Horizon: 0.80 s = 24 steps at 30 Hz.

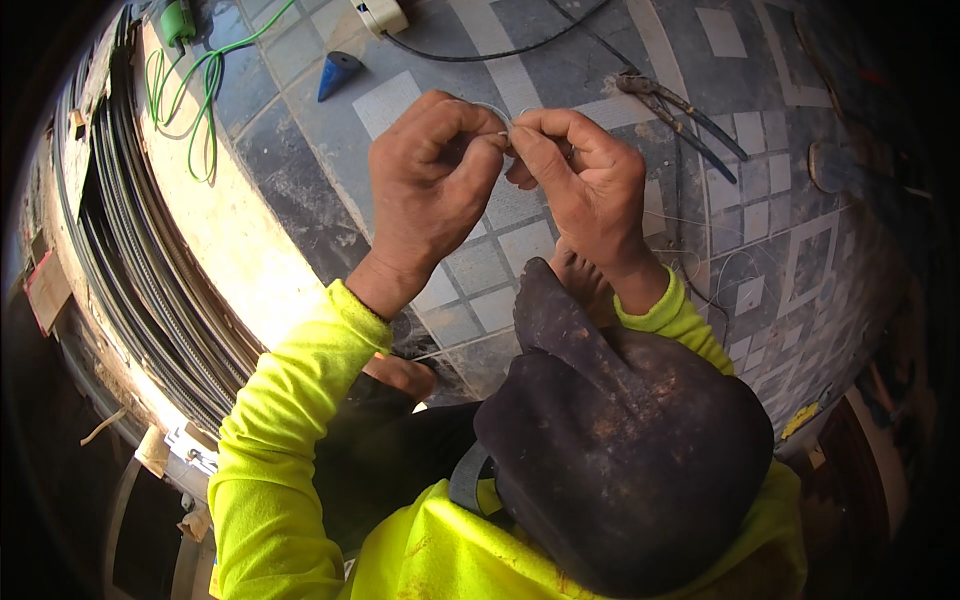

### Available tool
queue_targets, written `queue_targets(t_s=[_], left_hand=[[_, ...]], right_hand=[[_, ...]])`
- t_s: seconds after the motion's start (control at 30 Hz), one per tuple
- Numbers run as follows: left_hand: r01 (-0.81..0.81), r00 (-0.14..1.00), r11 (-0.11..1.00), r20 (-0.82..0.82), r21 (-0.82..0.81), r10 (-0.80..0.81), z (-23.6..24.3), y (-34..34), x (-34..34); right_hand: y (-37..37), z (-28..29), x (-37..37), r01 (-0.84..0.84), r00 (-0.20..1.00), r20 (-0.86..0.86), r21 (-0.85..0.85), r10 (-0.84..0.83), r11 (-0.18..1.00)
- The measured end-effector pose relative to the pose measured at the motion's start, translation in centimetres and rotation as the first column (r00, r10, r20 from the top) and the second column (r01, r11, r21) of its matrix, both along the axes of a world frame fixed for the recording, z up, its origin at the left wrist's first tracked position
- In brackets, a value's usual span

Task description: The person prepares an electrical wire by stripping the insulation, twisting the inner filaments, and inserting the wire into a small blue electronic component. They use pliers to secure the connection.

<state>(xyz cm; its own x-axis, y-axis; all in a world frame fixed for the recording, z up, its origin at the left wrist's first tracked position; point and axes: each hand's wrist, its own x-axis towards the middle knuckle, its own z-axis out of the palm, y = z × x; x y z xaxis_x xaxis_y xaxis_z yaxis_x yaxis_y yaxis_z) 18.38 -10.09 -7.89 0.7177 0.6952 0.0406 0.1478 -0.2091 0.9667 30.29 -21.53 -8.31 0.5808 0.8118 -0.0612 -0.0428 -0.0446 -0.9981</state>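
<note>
One thin, pale wire [490, 105] is curving between our hands above the patterned tile floor [474, 268]; we cannot tell where its ends are lying. Our left hand [430, 165] is pinching it between thumb and curled forefinger; our right hand [585, 175] is gripping it likewise, both sets of fingertips almost touching. To the right, rusty-headed pincers [660, 97] are lying with their handles apart. Ahead of our left hand, a blue cone [339, 73] is resting near a white block [381, 15] trailing a black cable [470, 58]. Farther left, a green cord [213, 75] is looping near a bundle of dark cables [140, 225]. Below, a dark cap [640, 450] is covering part of our view, while yellow sleeves [295, 410] are running up to both wrists.
</note>
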Motion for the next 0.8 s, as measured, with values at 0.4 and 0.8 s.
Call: queue_targets(t_s=[0.4, 0.8], left_hand=[[-0.078, 0.993, 0.976, -0.073, 0.204, 0.094, 0.1, -0.5, 0.4], [-0.122, 0.992, 0.949, 0.013, 0.292, 0.124, 0.1, -1.3, 0.4]], right_hand=[[0.1, -0.3, 0.5, -0.044, 0.937, 0.345, -0.029, 0.051, 0.999], [-0.2, -0.1, 0.4, -0.095, 0.975, -0.203, -0.003, 0.093, 0.995]])
